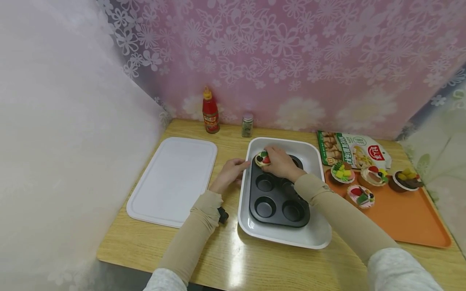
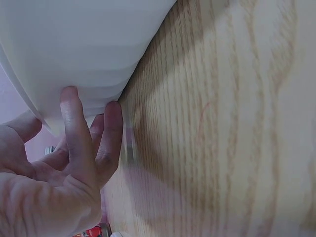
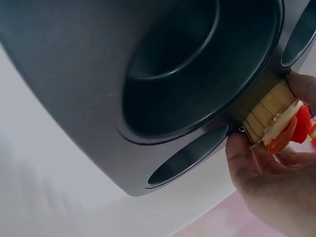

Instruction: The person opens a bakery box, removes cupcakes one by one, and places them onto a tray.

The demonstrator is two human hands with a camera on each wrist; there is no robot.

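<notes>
My right hand (image 1: 280, 163) pinches a fruit-topped cupcake (image 1: 262, 159) at the far left cup of a dark muffin tin (image 1: 279, 220). In the right wrist view the cupcake's yellow pleated side (image 3: 269, 111) shows between thumb and fingers, close over the tin. The nearer cups hold nothing. A white rectangular basin (image 1: 284, 239) has the tin inside it. My left hand (image 1: 230, 173) is at the basin's left side, with its thumb at the rim. In the left wrist view, fairly straight fingers (image 2: 72, 116) touch the outer wall.
Several topped cupcakes (image 1: 360, 197) stand on an orange tray (image 1: 404, 220) at the right. Behind it lies a food packet (image 1: 358, 147). A white board (image 1: 174, 178) lies at the left; a red sauce bottle (image 1: 210, 113) and a spice jar (image 1: 247, 126) stand at the back.
</notes>
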